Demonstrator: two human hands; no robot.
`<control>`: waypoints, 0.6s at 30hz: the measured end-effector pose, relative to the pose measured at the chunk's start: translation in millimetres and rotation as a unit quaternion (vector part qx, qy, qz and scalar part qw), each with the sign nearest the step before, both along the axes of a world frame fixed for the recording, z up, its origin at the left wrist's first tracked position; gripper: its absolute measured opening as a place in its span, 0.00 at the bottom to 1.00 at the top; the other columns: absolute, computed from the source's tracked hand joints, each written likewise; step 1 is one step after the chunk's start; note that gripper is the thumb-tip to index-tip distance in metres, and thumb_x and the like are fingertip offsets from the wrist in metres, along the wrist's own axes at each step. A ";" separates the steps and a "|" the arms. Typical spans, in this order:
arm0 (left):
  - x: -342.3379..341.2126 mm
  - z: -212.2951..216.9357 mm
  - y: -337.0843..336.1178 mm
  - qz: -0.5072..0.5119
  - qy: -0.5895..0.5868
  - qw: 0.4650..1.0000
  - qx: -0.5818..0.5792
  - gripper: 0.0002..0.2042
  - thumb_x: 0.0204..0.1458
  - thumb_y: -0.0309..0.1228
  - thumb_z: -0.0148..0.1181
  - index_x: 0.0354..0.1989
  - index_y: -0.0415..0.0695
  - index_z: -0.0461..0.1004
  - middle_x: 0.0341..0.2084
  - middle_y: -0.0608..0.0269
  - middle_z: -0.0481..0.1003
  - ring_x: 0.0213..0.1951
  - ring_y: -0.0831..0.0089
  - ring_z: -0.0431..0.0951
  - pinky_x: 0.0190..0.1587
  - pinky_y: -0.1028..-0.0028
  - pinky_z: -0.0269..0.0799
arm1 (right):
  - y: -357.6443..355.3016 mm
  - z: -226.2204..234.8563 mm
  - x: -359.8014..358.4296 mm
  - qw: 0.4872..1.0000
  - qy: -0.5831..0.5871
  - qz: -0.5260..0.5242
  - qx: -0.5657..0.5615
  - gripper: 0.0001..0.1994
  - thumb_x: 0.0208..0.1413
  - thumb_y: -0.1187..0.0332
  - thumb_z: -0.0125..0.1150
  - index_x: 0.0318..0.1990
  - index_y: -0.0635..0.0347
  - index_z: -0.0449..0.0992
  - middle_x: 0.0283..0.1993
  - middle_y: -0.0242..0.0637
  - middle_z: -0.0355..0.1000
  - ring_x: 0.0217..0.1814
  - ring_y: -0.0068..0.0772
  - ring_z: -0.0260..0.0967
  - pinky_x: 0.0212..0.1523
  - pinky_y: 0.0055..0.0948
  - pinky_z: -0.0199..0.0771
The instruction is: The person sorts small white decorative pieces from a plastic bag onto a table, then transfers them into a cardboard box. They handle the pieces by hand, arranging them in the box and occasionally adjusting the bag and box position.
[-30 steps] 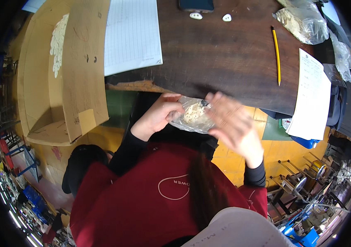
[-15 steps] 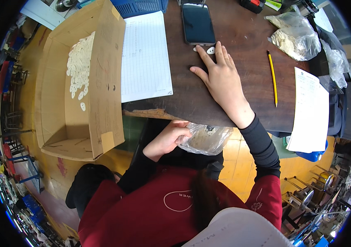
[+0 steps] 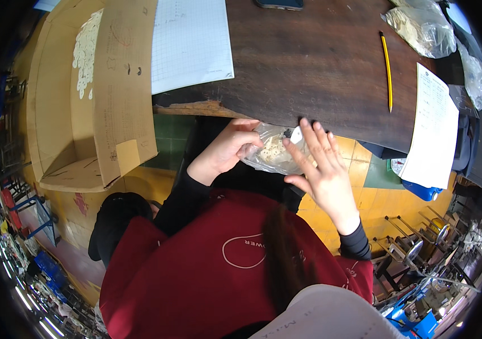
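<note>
My left hand (image 3: 225,149) pinches the rim of a clear plastic bag (image 3: 279,165) below the front edge of the dark wooden table (image 3: 309,73). Inside the bag lie several small cream-white flat pieces (image 3: 272,149). At the bag's mouth, by the table edge, sits one white oval piece (image 3: 297,134) with a small dark patch beside it. My right hand (image 3: 327,172) reaches over the bag's right side, fingers stretched out and apart, the fingertips next to that oval piece. Whether they touch it I cannot tell.
Left of the table stands an open cardboard box (image 3: 122,85) with many white pieces (image 3: 85,53). A squared paper sheet (image 3: 193,48), a yellow pencil (image 3: 387,70), a phone (image 3: 279,4), written sheets (image 3: 430,127) and filled plastic bags (image 3: 424,34) lie on the table.
My right hand has come from beside the phone back to the bag at the table edge. The white pieces by the phone no longer show there. The view has shifted toward me.
</note>
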State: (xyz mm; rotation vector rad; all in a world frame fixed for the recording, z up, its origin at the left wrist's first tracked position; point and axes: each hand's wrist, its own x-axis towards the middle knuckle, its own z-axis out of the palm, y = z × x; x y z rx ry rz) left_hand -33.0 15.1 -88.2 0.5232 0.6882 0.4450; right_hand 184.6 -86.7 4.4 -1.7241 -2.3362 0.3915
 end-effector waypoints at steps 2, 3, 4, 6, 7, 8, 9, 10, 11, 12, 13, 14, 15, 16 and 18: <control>0.1 0.8 -0.9 -0.015 -0.007 1.000 0.006 0.06 0.48 0.19 0.57 0.34 0.38 0.78 0.25 0.72 0.75 0.25 0.86 0.71 0.28 0.81 0.62 | -19.2 -3.1 0.5 1.000 -0.010 0.008 -0.013 0.36 0.44 0.48 0.67 0.66 0.41 0.75 0.76 0.46 0.58 0.80 0.50 0.51 0.76 0.55 0.52; 0.9 1.8 -2.1 0.000 0.009 1.000 0.004 0.05 0.48 0.20 0.58 0.33 0.40 0.77 0.24 0.73 0.74 0.24 0.87 0.70 0.26 0.82 0.60 | -25.3 -6.7 2.8 1.000 -0.023 0.002 -0.013 0.36 0.45 0.47 0.68 0.66 0.39 0.75 0.77 0.43 0.59 0.80 0.49 0.51 0.76 0.54 0.52; 2.5 3.3 -4.1 0.015 0.027 1.000 0.003 0.04 0.49 0.20 0.59 0.31 0.41 0.76 0.24 0.74 0.73 0.23 0.88 0.68 0.25 0.82 0.58 | -30.9 -10.3 6.3 0.999 -0.029 -0.004 -0.011 0.35 0.45 0.46 0.69 0.66 0.37 0.74 0.77 0.40 0.59 0.80 0.47 0.52 0.76 0.54 0.53; 4.9 7.8 -7.3 0.029 0.049 0.998 0.005 0.06 0.50 0.20 0.60 0.36 0.40 0.75 0.26 0.72 0.73 0.25 0.87 0.69 0.26 0.82 0.60 | -37.7 -21.5 11.1 0.999 0.023 -0.048 0.012 0.32 0.54 0.53 0.70 0.67 0.45 0.72 0.75 0.42 0.61 0.78 0.49 0.55 0.75 0.49 0.55; 5.7 10.7 -8.8 0.027 0.053 0.998 0.008 0.10 0.51 0.20 0.59 0.42 0.38 0.75 0.29 0.70 0.75 0.28 0.86 0.72 0.29 0.82 0.64 | -39.3 -29.3 10.8 0.988 0.091 -0.125 0.019 0.31 0.56 0.57 0.69 0.68 0.49 0.71 0.74 0.45 0.61 0.78 0.50 0.56 0.74 0.48 0.56; 6.3 13.6 -9.8 0.025 0.056 0.998 0.012 0.14 0.52 0.20 0.58 0.48 0.35 0.76 0.33 0.68 0.77 0.30 0.85 0.74 0.33 0.81 0.67 | -40.1 -37.9 8.5 0.967 0.157 -0.200 0.025 0.30 0.58 0.60 0.69 0.68 0.53 0.70 0.74 0.47 0.62 0.77 0.52 0.56 0.74 0.47 0.56; 6.2 17.2 -11.1 0.024 0.044 0.998 0.026 0.19 0.53 0.20 0.58 0.54 0.32 0.76 0.36 0.65 0.79 0.33 0.83 0.76 0.36 0.81 0.71 | -40.5 -46.0 5.7 0.935 0.222 -0.274 0.032 0.29 0.60 0.64 0.68 0.69 0.57 0.69 0.73 0.50 0.62 0.76 0.53 0.57 0.74 0.46 0.56; 5.6 21.3 -12.6 0.006 0.055 0.998 0.033 0.20 0.55 0.21 0.58 0.58 0.33 0.74 0.40 0.63 0.79 0.32 0.84 0.76 0.35 0.81 0.72 | -39.7 -55.3 -0.1 0.918 0.227 -0.317 0.067 0.28 0.61 0.73 0.64 0.69 0.66 0.66 0.64 0.51 0.71 0.67 0.44 0.69 0.66 0.37 0.66; 4.8 26.1 -14.8 -0.010 0.053 0.997 0.049 0.22 0.57 0.22 0.57 0.61 0.34 0.72 0.43 0.61 0.79 0.31 0.84 0.76 0.35 0.82 0.72 | -41.3 -60.7 -3.9 0.870 0.353 -0.344 0.001 0.28 0.61 0.74 0.65 0.68 0.66 0.67 0.61 0.48 0.73 0.63 0.39 0.70 0.64 0.35 0.68; 1.6 32.4 -17.2 -0.025 0.046 0.997 0.065 0.22 0.58 0.23 0.57 0.63 0.35 0.71 0.47 0.59 0.78 0.30 0.85 0.75 0.34 0.82 0.73 | -42.1 -64.9 -7.9 0.797 0.474 -0.369 -0.071 0.27 0.61 0.74 0.65 0.68 0.66 0.67 0.58 0.45 0.75 0.60 0.34 0.72 0.61 0.32 0.69; -0.5 39.0 -19.2 -0.060 0.079 0.990 0.102 0.23 0.60 0.24 0.56 0.65 0.36 0.70 0.51 0.58 0.78 0.28 0.85 0.74 0.33 0.82 0.73 | -44.4 -65.6 -10.2 0.700 0.580 -0.389 -0.151 0.27 0.61 0.74 0.66 0.67 0.65 0.68 0.55 0.42 0.77 0.56 0.29 0.74 0.59 0.29 0.71; -5.6 47.9 -23.5 -0.092 0.107 0.980 0.137 0.23 0.61 0.25 0.56 0.66 0.39 0.70 0.56 0.57 0.76 0.27 0.86 0.73 0.31 0.83 0.73 | -45.8 -64.6 -11.3 0.703 0.585 -0.373 -0.158 0.21 0.61 0.77 0.65 0.62 0.66 0.73 0.43 0.30 0.79 0.42 0.15 0.72 0.46 0.19 0.72; -8.8 57.1 -28.3 -0.103 0.133 0.970 0.174 0.22 0.62 0.25 0.56 0.66 0.42 0.72 0.58 0.58 0.75 0.25 0.87 0.72 0.28 0.84 0.71 | -49.5 -59.7 -11.0 0.718 0.572 -0.371 -0.137 0.19 0.61 0.78 0.64 0.60 0.66 0.75 0.43 0.31 0.79 0.42 0.16 0.73 0.46 0.19 0.72; -11.6 66.7 -33.3 -0.066 0.143 0.947 0.281 0.21 0.63 0.25 0.56 0.65 0.46 0.74 0.61 0.59 0.75 0.22 0.88 0.70 0.25 0.85 0.70 | -54.3 -50.7 -7.0 0.732 0.554 -0.375 -0.130 0.17 0.61 0.78 0.63 0.58 0.66 0.76 0.42 0.32 0.80 0.42 0.17 0.74 0.46 0.19 0.72; -18.6 86.9 -38.7 0.015 0.217 0.894 0.392 0.16 0.61 0.19 0.56 0.56 0.44 0.81 0.56 0.60 0.78 0.22 0.88 0.71 0.22 0.86 0.68 | -62.9 -29.4 -0.5 0.756 0.523 -0.389 -0.067 0.13 0.58 0.82 0.60 0.50 0.66 0.80 0.34 0.25 0.76 0.30 0.11 0.65 0.33 0.15 0.65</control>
